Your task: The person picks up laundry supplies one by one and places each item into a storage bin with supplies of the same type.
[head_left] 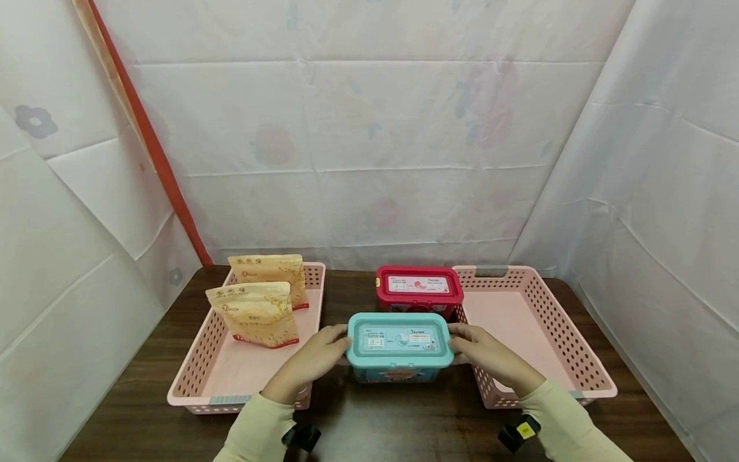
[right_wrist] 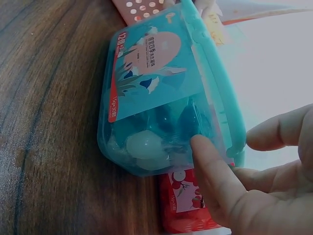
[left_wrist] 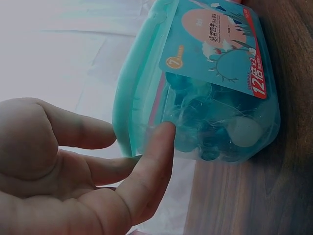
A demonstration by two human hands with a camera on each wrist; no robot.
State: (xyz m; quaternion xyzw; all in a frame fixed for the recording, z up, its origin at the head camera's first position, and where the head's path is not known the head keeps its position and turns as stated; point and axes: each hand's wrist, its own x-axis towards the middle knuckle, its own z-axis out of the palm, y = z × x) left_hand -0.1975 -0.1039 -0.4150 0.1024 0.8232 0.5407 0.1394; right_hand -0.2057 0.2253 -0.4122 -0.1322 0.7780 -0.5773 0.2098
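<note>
Between my two hands is a teal laundry pod box (head_left: pixel 400 346) with a lid and clear sides that show blue and white pods, upright close over the dark table. My left hand (head_left: pixel 323 353) grips its left end, thumb at the lid's edge and a finger on the side wall, as the left wrist view shows. At the right end my right hand (head_left: pixel 482 351) holds it likewise, a fingertip pressed to the clear wall (right_wrist: pixel 161 147). Right behind it stands a red laundry pod box (head_left: pixel 419 289), its lower front partly hidden by the teal one.
On the left, a pink basket (head_left: pixel 193 378) holds two yellow pouches, the front pouch (head_left: pixel 254 314) leaning against the rear pouch (head_left: pixel 277 273). A second pink basket (head_left: pixel 568 340) stands at the right, beside the red box. White cloth (head_left: pixel 369 160) hangs behind the wooden table (head_left: pixel 398 423).
</note>
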